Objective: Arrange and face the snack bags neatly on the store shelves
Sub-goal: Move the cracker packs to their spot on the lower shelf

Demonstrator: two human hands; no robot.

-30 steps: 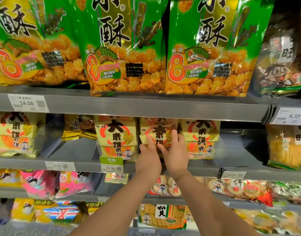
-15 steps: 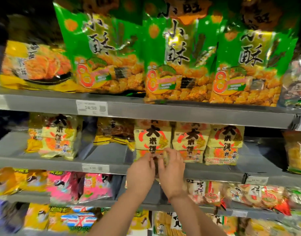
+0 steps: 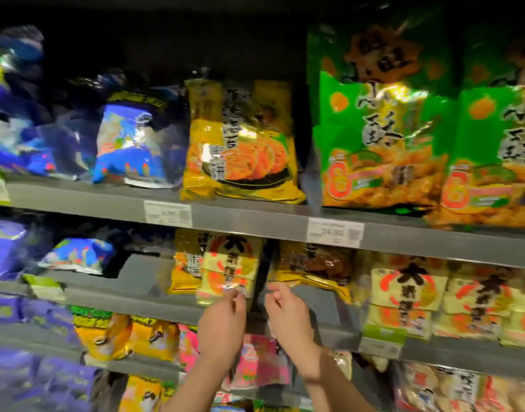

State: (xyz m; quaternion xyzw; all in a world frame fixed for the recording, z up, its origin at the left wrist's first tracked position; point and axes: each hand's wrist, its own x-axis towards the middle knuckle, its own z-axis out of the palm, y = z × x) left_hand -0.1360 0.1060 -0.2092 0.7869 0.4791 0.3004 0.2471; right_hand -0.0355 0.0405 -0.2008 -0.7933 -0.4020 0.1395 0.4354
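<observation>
Left hand [image 3: 222, 325]: pinching bottom edge of pale yellow bag [image 3: 230, 270] on middle shelf [image 3: 154, 304], prob. grasping it; blur hiding the contact.
Right hand [image 3: 288, 315]: fingers curling loosely, holding nothing, hovering just beside bag.
Done: bags at right [image 3: 407, 295] standing w/ fronts out.
Left: brown bag [image 3: 314, 269] lying slumped, gap beside it needing filling.

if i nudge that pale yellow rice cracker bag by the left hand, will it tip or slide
The pale yellow bag stands upright near the shelf lip on a narrow base, so a push up high would probably tip it. Its glossy film looks slick, so a low push likely slides it. It looks puffy and probably light; the left hand pinches at its bottom corner, where the film should crumple.
</observation>
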